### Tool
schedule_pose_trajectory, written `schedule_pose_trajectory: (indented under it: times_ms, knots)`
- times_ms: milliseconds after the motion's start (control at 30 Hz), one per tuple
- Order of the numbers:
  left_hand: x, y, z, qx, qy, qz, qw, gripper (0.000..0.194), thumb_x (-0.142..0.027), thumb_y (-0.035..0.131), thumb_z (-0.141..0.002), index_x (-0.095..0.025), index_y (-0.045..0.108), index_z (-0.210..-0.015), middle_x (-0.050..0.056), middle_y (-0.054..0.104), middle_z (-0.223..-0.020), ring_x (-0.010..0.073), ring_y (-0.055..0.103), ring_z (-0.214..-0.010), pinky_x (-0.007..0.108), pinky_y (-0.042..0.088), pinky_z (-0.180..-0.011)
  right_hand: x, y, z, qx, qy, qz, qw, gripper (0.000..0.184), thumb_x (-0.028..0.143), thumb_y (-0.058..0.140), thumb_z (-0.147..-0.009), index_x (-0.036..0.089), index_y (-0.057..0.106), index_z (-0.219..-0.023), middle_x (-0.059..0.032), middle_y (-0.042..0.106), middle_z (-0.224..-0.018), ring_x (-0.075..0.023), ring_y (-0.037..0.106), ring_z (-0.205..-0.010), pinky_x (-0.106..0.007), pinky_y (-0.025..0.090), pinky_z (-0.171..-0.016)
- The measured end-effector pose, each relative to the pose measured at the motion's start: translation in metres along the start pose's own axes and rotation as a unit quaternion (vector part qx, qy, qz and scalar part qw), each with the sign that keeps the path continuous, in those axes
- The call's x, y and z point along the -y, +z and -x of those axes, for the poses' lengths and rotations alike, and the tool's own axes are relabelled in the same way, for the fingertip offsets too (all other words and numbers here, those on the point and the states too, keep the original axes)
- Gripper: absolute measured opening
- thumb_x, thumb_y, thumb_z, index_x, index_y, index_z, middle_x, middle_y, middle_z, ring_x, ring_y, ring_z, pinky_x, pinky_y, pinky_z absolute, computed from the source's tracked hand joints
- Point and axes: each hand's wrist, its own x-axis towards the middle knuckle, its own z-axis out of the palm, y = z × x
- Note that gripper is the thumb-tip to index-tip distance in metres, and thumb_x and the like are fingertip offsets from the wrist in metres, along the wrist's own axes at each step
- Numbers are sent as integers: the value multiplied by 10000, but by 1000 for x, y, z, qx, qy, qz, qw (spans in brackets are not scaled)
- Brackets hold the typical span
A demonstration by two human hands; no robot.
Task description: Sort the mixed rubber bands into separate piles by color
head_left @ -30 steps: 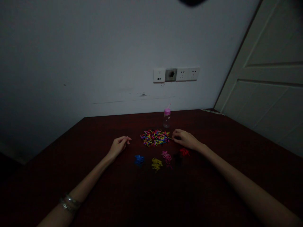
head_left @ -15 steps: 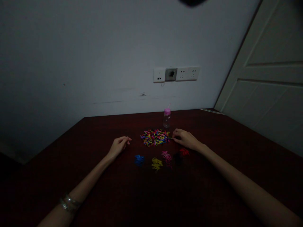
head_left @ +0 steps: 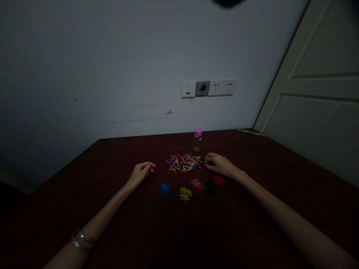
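Note:
A mixed heap of small coloured rubber bands [head_left: 183,163] lies on the dark red-brown table. At its right edge my right hand [head_left: 218,163] rests with thumb and fingertips pinched together on a rubber band, whose colour is hard to tell. To the left of the heap, my left hand [head_left: 141,173] lies on the table, fingers loosely curled in, with nothing seen in them. Nearer to me are sorted bunches: blue bands [head_left: 165,189], yellow bands [head_left: 185,194], pink bands [head_left: 197,186], black bands [head_left: 210,186] barely visible in the dark, and red bands [head_left: 218,180].
Behind the heap stands a clear bottle [head_left: 197,143] with a pink lid and a straw. The table [head_left: 126,149] meets a pale wall [head_left: 112,74] carrying a row of sockets [head_left: 221,87]. A white panelled door [head_left: 316,112] is on the right. The room is dim.
Both hands stay almost where they were. At my right fingertips, the greenish band that showed earlier now looks darker and less distinct.

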Motion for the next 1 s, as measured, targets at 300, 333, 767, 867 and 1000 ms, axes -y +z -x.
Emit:
schedule_pose_trajectory:
  times_ms: [300, 333, 767, 867, 1000]
  knots:
    - [-3, 1, 1, 1, -3, -18, 1000, 373, -459, 482, -734, -114, 622, -765, -6, 494, -553, 49, 310, -385, 186, 187, -358, 2, -1, 1, -6, 4, 25, 1000, 136, 251, 479, -827, 201, 604, -831, -53, 567, -962, -178, 544, -878, -269, 451, -685]
    - [-3, 1, 1, 2, -1, -18, 1000, 371, -457, 483, -733, -114, 623, -765, -4, 500, -561, 50, 317, -388, 187, 191, -361, 2, -1, 1, -8, 5, 25, 1000, 136, 251, 477, -828, 201, 604, -833, -53, 567, -964, -178, 543, -882, -269, 452, -687]
    - [3, -1, -1, 9, -4, -20, 1000, 360, -445, 477, -740, -117, 622, -775, 1, 517, -591, 49, 321, -396, 187, 198, -366, 3, -5, 1, -15, 0, 2, 1000, 175, 229, 460, -834, 191, 631, -848, -63, 573, -970, -178, 547, -877, -287, 464, -726]
    - [0, 0, 0, 6, -5, -21, 1000, 369, -453, 482, -729, -116, 626, -761, 2, 518, -573, 53, 322, -393, 186, 198, -365, 3, -6, 1, -18, -3, 6, 1000, 194, 238, 453, -842, 187, 639, -860, -71, 577, -984, -184, 546, -888, -297, 465, -741]
    - [-1, 1, 1, 5, -1, -29, 1000, 369, -448, 471, -733, -116, 627, -768, 3, 514, -559, 55, 314, -390, 186, 195, -363, 3, -8, 0, -19, 2, 10, 1000, 203, 234, 455, -838, 184, 646, -882, -81, 581, -996, -188, 545, -889, -300, 468, -735]
